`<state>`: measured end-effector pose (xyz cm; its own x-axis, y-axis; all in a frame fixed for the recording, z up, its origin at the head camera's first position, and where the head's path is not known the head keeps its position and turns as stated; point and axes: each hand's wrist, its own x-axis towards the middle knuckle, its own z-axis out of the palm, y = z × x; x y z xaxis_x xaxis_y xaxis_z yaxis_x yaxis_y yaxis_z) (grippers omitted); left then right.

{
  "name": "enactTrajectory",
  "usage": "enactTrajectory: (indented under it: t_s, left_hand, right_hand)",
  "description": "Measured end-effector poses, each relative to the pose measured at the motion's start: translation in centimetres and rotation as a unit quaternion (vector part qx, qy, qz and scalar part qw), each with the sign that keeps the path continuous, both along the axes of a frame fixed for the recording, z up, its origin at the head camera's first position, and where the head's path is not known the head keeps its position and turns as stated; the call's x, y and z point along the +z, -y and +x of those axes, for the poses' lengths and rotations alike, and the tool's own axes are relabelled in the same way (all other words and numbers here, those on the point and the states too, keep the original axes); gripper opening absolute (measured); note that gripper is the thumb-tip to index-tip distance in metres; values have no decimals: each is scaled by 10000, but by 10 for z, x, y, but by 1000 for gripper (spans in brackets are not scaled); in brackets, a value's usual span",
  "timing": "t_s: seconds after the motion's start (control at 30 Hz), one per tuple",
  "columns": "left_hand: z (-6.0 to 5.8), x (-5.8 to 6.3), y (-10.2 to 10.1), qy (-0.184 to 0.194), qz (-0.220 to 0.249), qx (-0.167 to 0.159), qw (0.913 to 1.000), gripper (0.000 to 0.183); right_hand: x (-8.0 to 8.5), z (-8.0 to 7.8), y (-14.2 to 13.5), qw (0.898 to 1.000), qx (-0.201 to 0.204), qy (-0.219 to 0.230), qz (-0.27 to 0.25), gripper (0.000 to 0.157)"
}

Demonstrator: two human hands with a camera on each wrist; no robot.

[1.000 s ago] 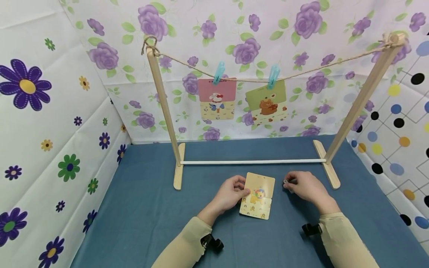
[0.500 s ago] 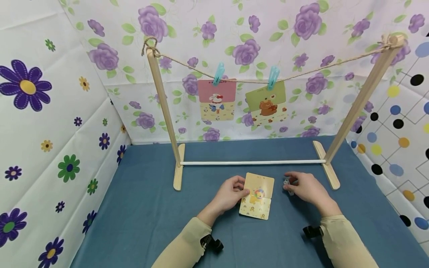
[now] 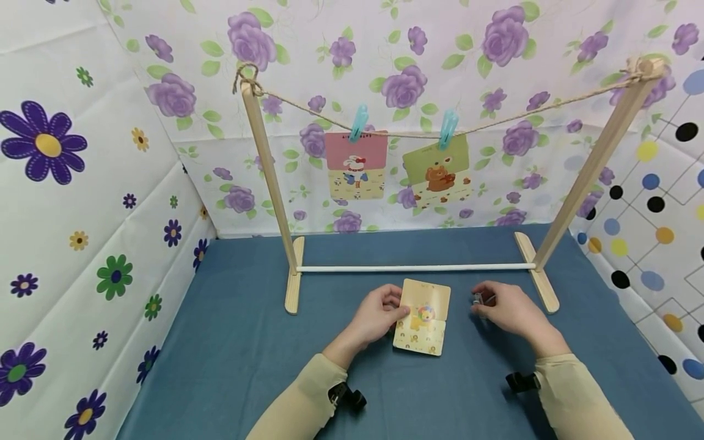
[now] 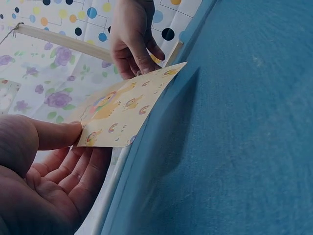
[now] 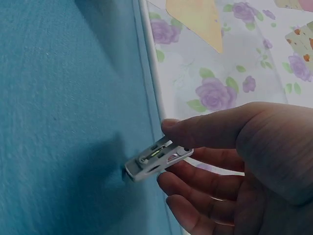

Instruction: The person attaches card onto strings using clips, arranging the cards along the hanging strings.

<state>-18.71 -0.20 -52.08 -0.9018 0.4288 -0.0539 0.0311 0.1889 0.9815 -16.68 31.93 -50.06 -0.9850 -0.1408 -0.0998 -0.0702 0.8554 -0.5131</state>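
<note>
My left hand (image 3: 379, 315) pinches the left edge of a yellow card (image 3: 422, 333) printed with a lion, thumb on top. In the left wrist view the card (image 4: 115, 107) is tilted above the blue cloth and its shadow falls beneath. To the right, my right hand (image 3: 508, 310) holds a small grey clothespin between thumb and fingers. That clothespin (image 5: 150, 170) shows clearly in the right wrist view, its free end pointing away from the hand, close above the cloth. A gap separates the card from the clothespin.
A wooden frame with a white crossbar (image 3: 412, 268) stands behind the hands. From its sagging twine (image 3: 506, 115) hang a pink rabbit card (image 3: 356, 165) and a tilted green bear card (image 3: 438, 171), each under a blue clothespin. Patterned cloth walls enclose the blue tabletop (image 3: 220, 366).
My right hand has shifted slightly to the right, and the grey clothespin has turned between its fingers. The yellow card has risen a little in my left hand.
</note>
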Motion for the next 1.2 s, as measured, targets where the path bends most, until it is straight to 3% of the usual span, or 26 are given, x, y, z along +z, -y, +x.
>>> enactTrajectory:
  t_s: [0.2,0.37,0.6,1.2]
  left_hand:
    - [0,4,1,50,63,33,10000,21]
    - [0,5,1,69,51,64,9999,21]
    - [0,7,2,90,122,123,9998,21]
    - [-1,7,4,103,354,350,9987,21]
  right_hand:
    - [10,3,-3,10000,-49,-18,-61,39]
    - [17,6,-6,9995,56,-311,-26,47]
    - [19,4,-10,9975,131,-686,99,39]
    - [43,12,-19,9956,184,-789,468,34]
